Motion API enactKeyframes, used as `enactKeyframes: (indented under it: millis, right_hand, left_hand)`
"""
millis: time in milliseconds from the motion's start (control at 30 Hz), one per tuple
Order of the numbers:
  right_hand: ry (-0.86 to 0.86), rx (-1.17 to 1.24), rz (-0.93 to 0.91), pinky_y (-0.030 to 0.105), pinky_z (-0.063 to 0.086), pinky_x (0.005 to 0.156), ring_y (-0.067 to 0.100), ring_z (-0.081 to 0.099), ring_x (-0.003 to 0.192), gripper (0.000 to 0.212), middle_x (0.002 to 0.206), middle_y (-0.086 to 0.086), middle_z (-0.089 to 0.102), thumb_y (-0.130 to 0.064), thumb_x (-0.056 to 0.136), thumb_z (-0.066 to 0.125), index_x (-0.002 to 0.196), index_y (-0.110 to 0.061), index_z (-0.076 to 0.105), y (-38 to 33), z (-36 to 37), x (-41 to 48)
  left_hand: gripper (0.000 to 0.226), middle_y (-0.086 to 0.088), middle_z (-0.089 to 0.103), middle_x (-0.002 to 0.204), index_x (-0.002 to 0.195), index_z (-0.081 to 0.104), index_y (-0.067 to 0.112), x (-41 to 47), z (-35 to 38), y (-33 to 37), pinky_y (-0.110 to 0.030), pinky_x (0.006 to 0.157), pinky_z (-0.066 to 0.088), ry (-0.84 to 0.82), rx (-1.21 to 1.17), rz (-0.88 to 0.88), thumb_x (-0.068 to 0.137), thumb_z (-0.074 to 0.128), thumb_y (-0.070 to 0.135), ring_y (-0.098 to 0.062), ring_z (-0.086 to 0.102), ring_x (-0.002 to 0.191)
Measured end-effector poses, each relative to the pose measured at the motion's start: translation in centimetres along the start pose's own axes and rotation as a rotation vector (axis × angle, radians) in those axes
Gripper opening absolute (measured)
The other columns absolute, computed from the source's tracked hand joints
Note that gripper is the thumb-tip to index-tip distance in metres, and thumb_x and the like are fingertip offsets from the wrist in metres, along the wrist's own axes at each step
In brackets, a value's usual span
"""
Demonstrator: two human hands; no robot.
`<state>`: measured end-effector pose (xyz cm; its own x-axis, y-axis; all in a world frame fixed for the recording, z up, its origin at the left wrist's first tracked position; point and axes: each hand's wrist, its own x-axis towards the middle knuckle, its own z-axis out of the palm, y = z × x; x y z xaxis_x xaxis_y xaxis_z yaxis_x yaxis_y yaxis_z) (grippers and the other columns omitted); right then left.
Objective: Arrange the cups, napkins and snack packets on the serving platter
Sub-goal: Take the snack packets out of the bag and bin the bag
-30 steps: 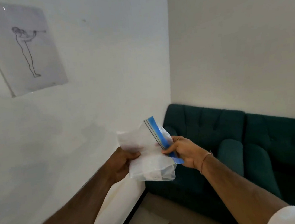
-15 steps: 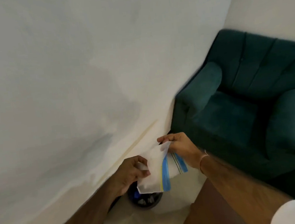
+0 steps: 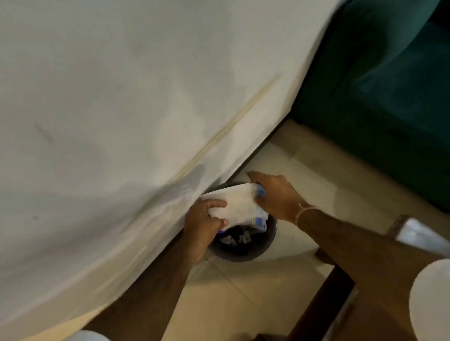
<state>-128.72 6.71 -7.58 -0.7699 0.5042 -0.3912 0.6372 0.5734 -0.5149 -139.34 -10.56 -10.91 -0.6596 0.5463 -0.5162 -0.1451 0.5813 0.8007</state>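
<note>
A clear plastic zip bag (image 3: 236, 204) with a blue strip along its edge is stretched between both hands, right above a small dark waste bin (image 3: 245, 249). My left hand (image 3: 203, 227) pinches the bag's left side. Gripping the right side, where the blue strip shows, is my right hand (image 3: 276, 198). Crumpled scraps lie inside the bin. No cups, napkins, snack packets or platter are in sight.
A white wall (image 3: 98, 100) fills the left and top. A dark green sofa (image 3: 405, 93) stands at the right. The bin sits on pale floor tiles (image 3: 232, 295) by the wall. A brown wooden table edge (image 3: 332, 312) lies at the lower right.
My view has tipped down from the wall and sofa to the floor. Both hands have lowered the bag until it hangs just over the bin.
</note>
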Motion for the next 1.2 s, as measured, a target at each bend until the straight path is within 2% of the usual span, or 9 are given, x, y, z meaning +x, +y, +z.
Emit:
enactKeyframes:
  millis: [100,167,267,367,467,567,800,967,1200]
  right_hand:
    - [-0.019,-0.107,-0.036,0.041,0.050,0.094,0.041,0.058,0.113,0.037,0.132,0.019,0.055,-0.012,0.086,0.062,0.123,-0.012,0.062,2.7,5.6,3.2]
    - [-0.080,-0.194,-0.049,0.043,0.047,0.102,0.040,0.053,0.121,0.041,0.138,0.018,0.050,-0.016,0.087,0.065,0.128,-0.012,0.060,4.5,9.2,4.6]
    - [-0.168,-0.361,-0.063,0.049,0.044,0.103,0.042,0.041,0.134,0.054,0.146,0.019,0.041,-0.022,0.088,0.069,0.138,-0.013,0.050,6.8,14.9,6.3]
    - [-0.168,-0.480,-0.044,0.052,0.041,0.106,0.044,0.035,0.140,0.060,0.152,0.021,0.035,-0.023,0.090,0.066,0.144,-0.013,0.042,8.1,19.6,7.4]
    - [-0.205,-0.542,0.036,0.057,0.039,0.109,0.047,0.032,0.141,0.073,0.156,0.024,0.028,-0.021,0.091,0.066,0.153,-0.012,0.027,9.0,22.7,7.9]
    - [-0.258,-0.484,0.116,0.059,0.045,0.105,0.047,0.031,0.141,0.089,0.156,0.022,0.026,-0.030,0.087,0.072,0.155,-0.013,0.018,10.1,24.3,8.1]
    - [-0.250,-0.304,0.132,0.055,0.037,0.112,0.046,0.039,0.136,0.081,0.151,0.022,0.038,-0.045,0.084,0.062,0.150,-0.012,0.029,8.8,20.9,6.7]
    - [-0.137,-0.218,0.131,0.054,0.043,0.107,0.042,0.041,0.137,0.073,0.154,0.017,0.037,-0.045,0.090,0.062,0.149,-0.012,0.035,4.7,15.2,3.7]
    - [0.031,-0.051,0.136,0.045,0.046,0.104,0.033,0.052,0.128,0.056,0.146,0.011,0.048,-0.035,0.092,0.062,0.143,-0.017,0.045,-0.7,3.2,-2.0]
  left_hand:
    - [0.049,-0.008,0.062,0.115,0.114,0.069,0.015,2.9,1.2,-4.9,-0.025,0.078,0.052,-0.118,0.043,-0.105,0.070,0.082,-0.001,-0.017,0.057,0.103]
    - [0.047,-0.010,0.064,0.110,0.113,0.068,0.011,4.1,1.6,-7.9,-0.029,0.080,0.053,-0.116,0.035,-0.167,0.070,0.084,0.001,-0.020,0.060,0.104]
    - [0.042,-0.003,0.063,0.105,0.112,0.064,0.009,5.2,2.3,-11.7,-0.027,0.077,0.053,-0.086,-0.022,-0.203,0.075,0.080,-0.001,-0.012,0.059,0.096]
    - [0.043,0.001,0.062,0.102,0.115,0.062,0.011,5.7,3.1,-13.9,-0.033,0.086,0.054,-0.090,-0.088,-0.223,0.077,0.078,-0.001,-0.013,0.059,0.100]
    - [0.051,-0.001,0.061,0.120,0.124,0.058,0.019,5.9,3.7,-15.4,-0.033,0.090,0.054,-0.114,-0.104,-0.232,0.079,0.077,0.003,-0.014,0.058,0.112]
    - [0.053,-0.002,0.059,0.130,0.126,0.056,0.024,6.6,4.3,-16.2,-0.031,0.089,0.054,-0.123,-0.117,-0.206,0.081,0.076,0.004,-0.015,0.057,0.121]
    - [0.062,-0.003,0.051,0.144,0.141,0.047,0.021,5.4,4.3,-14.0,-0.027,0.088,0.051,-0.147,0.048,-0.071,0.085,0.075,0.015,-0.020,0.053,0.127]
    - [0.073,-0.007,0.042,0.153,0.152,0.033,0.019,3.0,3.2,-8.5,-0.043,0.108,0.046,-0.131,0.257,0.059,0.090,0.070,0.028,-0.025,0.045,0.137]
    - [0.055,-0.002,0.054,0.140,0.140,0.047,0.020,-1.8,2.3,2.6,-0.041,0.108,0.045,-0.056,0.376,0.247,0.091,0.067,0.036,-0.019,0.052,0.128]
